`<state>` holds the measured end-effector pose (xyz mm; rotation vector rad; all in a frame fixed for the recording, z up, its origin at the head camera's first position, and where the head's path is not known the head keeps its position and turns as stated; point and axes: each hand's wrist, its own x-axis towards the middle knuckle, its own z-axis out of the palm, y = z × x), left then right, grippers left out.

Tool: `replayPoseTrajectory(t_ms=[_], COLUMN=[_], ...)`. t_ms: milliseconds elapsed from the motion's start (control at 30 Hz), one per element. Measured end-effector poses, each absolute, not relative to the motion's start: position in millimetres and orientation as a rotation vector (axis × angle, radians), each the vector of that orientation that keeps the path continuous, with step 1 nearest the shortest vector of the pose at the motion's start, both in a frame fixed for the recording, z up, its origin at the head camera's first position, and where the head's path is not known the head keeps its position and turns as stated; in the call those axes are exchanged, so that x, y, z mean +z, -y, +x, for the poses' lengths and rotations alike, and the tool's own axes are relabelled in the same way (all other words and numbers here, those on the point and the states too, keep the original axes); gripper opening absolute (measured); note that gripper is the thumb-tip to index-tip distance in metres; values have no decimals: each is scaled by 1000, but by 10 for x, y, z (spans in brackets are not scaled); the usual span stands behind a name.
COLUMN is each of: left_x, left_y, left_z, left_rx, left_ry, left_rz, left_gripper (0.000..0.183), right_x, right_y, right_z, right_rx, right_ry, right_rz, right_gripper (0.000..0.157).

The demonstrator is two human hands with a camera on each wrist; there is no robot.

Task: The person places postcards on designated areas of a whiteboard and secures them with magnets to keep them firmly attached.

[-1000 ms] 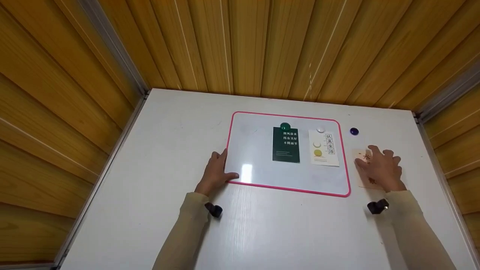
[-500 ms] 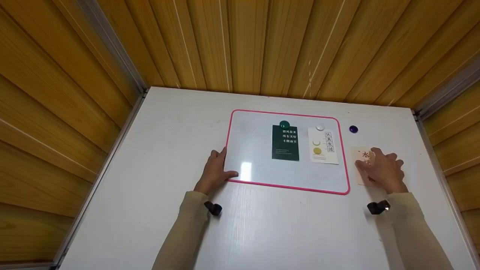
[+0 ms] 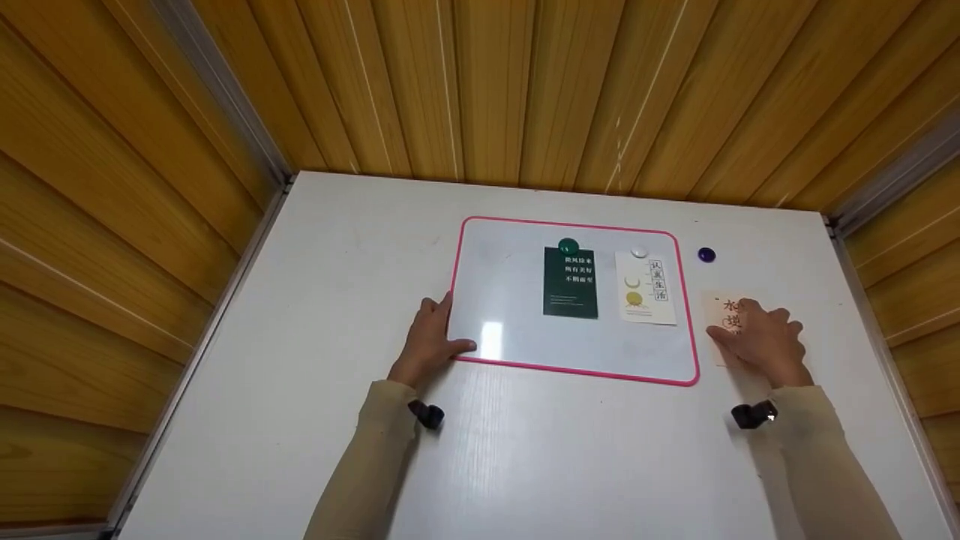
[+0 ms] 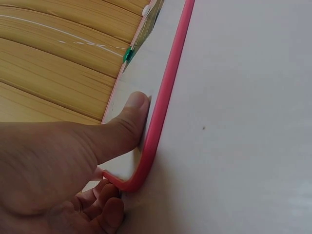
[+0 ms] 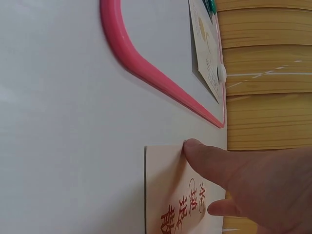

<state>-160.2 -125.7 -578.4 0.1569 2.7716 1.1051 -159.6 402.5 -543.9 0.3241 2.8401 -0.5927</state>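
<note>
- Left hand (image 3: 426, 339): grips the whiteboard (image 3: 502, 292) at its near left corner, thumb on the face.
- Right hand (image 3: 769, 343): over the cream card (image 3: 718, 309), thumb touching the card's left edge; cannot tell whether it pinches.
- Cream card: on the table (image 3: 300, 300), between the right edges of whiteboard and table.
- Purple magnet (image 3: 706, 255): on the table, near the whiteboard's far right corner.
- Whiteboard face: 1 green card (image 3: 570, 292) with 1 green magnet (image 3: 568, 245); nearer the right edge, 1 white card (image 3: 649, 313) with 1 white magnet (image 3: 639, 252).
</note>
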Motion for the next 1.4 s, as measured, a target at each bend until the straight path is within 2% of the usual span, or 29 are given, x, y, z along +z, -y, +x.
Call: replayPoseTrajectory(t_ms=[433, 1167, 1400], left_x=[-5782, -5776, -5778], left_y=[1255, 1254, 1254], left_z=[-1603, -1612, -1605], left_rx=[1098, 1087, 1084], left_ry=[-2775, -2774, -2773], left_rz=[169, 156, 162], left_gripper=[106, 105, 106], right_x=[-5453, -5480, -5456], right_y=[-4020, -4026, -4053], right_z=[-1617, -1629, -1626], right_rx=[-590, -618, -608], right_ry=[-2848, -2886, -2932], right_rz=[336, 347, 276], right_gripper=[82, 84, 77])
